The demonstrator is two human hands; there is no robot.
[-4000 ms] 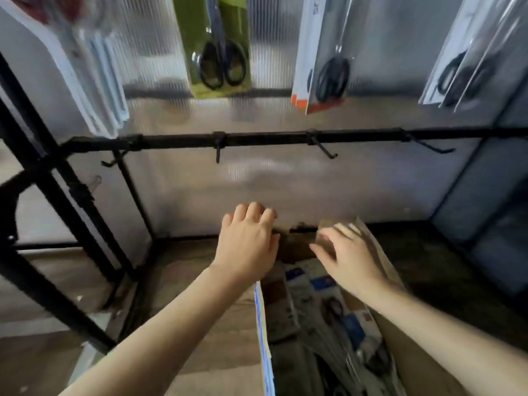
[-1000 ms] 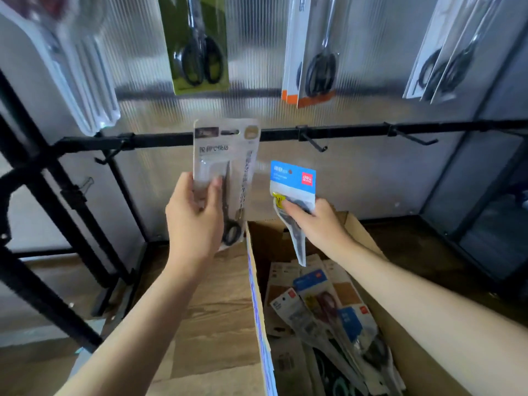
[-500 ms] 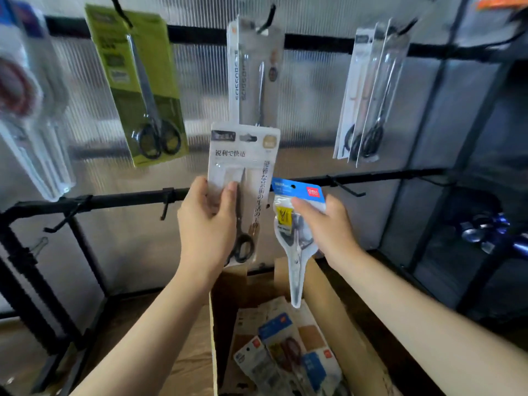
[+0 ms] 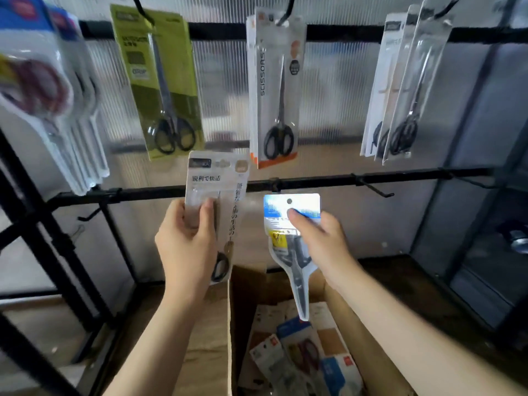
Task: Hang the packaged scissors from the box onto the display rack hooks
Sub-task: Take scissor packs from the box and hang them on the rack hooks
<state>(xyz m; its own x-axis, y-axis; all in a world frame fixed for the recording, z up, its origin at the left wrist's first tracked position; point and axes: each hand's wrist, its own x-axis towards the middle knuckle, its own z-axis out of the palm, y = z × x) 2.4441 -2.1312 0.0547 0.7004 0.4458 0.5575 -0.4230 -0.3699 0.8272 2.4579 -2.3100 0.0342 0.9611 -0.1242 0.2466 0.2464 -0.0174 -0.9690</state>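
Frame centre: left hand point(image 4: 185, 247) grasps beige-carded scissors pack point(image 4: 215, 192); right hand point(image 4: 323, 247) pinches blue-carded scissors pack point(image 4: 291, 208) just below lower rack bar point(image 4: 314, 182); cardboard box point(image 4: 285, 284) beneath.

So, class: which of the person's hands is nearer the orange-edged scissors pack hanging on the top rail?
Right. The right hand is below the orange-edged pack; the left hand is below and further left.

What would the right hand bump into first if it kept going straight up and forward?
Probably the lower black bar: the right hand holds its blue pack just under it, so the pack's top edge would likely touch first. How far back the bar sits is unclear.
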